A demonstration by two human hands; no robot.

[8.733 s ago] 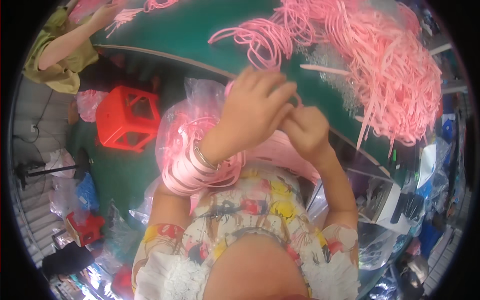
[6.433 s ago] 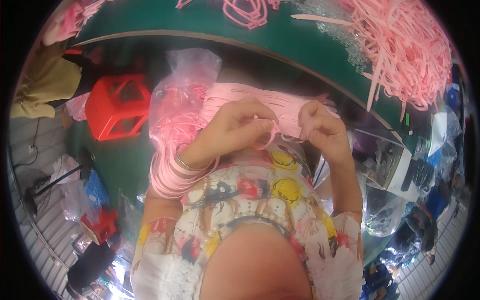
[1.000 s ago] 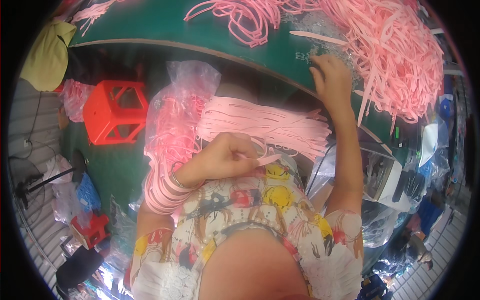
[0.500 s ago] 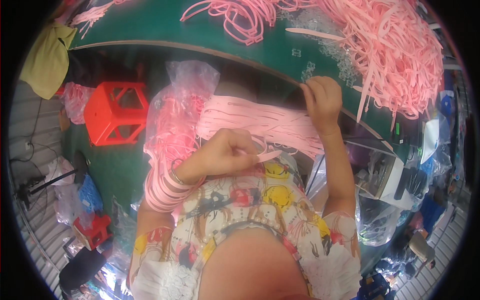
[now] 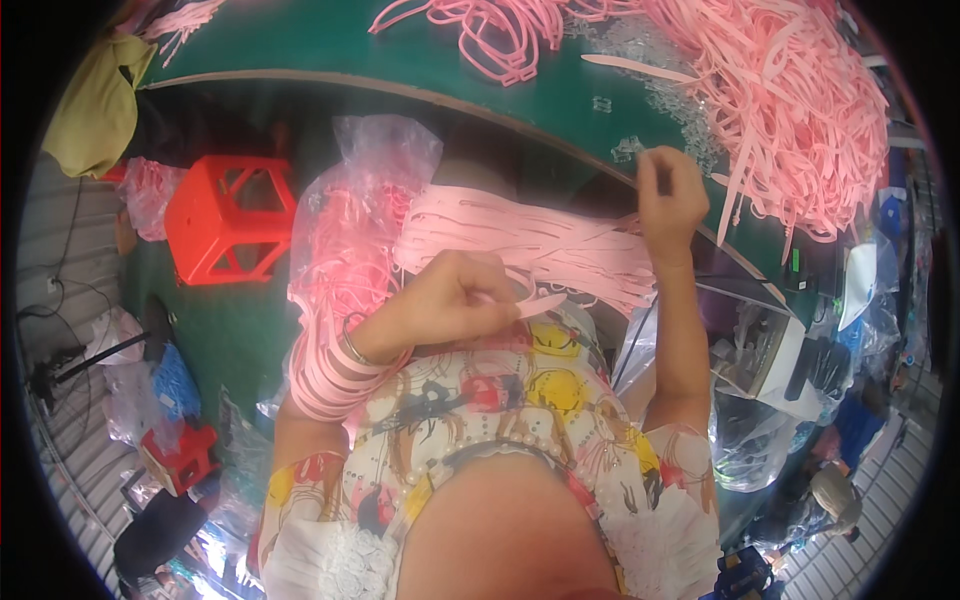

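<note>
My left hand [image 5: 455,302] is closed in front of my chest, pinching a flat pink strap [image 5: 543,305] whose pointed end sticks out past the thumb. More pink straps [image 5: 325,385] hang in loops around the left forearm. Over my lap lies a thick bundle of pink straps [image 5: 520,235]. At the table edge my right hand [image 5: 672,205] is closed, thumb and index fingertips together beside a few small clear plastic pieces [image 5: 627,149]. Whether a piece is between those fingertips is too small to tell.
A large heap of pink straps [image 5: 790,110] covers the right of the green table [image 5: 300,40], with scattered clear pieces [image 5: 685,120] beside it. Looped straps [image 5: 500,40] lie at the back. A clear bag of pink straps [image 5: 350,230] and a red stool [image 5: 225,220] stand left.
My right hand has turned and shifted slightly right, its thumb and index fingertips now meeting beside the clear pieces. My left hand keeps its hold on the strap. The view has shifted slightly.
</note>
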